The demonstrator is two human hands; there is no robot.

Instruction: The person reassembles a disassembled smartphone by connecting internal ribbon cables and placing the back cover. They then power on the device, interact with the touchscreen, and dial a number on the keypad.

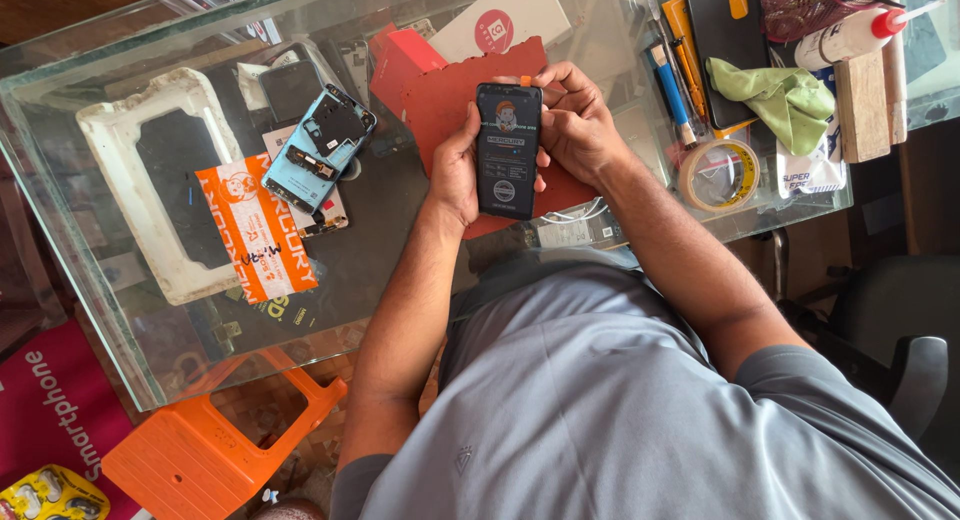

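Fingers of both the left hand [455, 170] and right hand [575, 120] clasp a dark phone screen [508, 150] above the red mat [450, 95]. A blue opened phone [320, 150] lies on the glass counter [100, 310] toward its left edge.

Left hand [455, 170]: palm inward, fingers curled in side grip. Right hand [575, 120]: fingers bent, pinching at top edge. Both forearms bare, converging forward, elbows bent.
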